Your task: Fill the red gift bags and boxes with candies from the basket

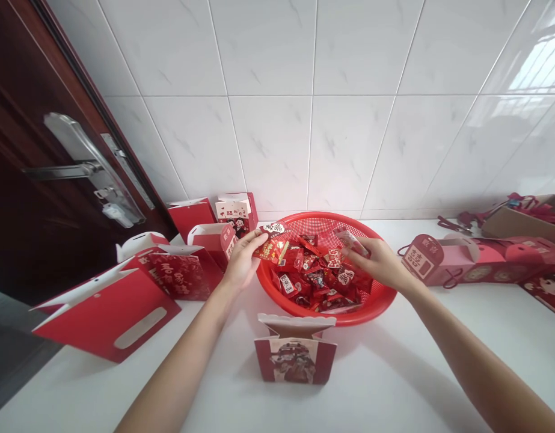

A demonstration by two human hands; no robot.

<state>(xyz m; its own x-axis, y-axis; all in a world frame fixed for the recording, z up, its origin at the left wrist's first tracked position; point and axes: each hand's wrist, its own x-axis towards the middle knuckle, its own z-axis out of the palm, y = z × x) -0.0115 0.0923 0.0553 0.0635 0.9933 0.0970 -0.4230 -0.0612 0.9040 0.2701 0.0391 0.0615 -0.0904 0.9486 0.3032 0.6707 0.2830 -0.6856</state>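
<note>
A round red plastic basket point(268, 293) stands by the wall, filled with red wrapped candies point(315, 279). Over its left rim, my left hand point(244, 260) is closed on several candy packets point(272, 248) in red and dark wrappers. My right hand point(371, 260) pinches a pale, shiny candy packet point(350, 242) above the right side of the basket. In front of the basket, nearer to me, a small red gift box point(297, 359) with a printed picture stands upright with its top flaps open.
Red gift boxes point(119, 313) and bags stand at the left, beside a dark wooden door point(24, 90). Closed pink and red boxes point(444, 258) line the right. Behind them is a cardboard box point(507, 219) with red ribbons. White tiles point(268, 138) cover the wall.
</note>
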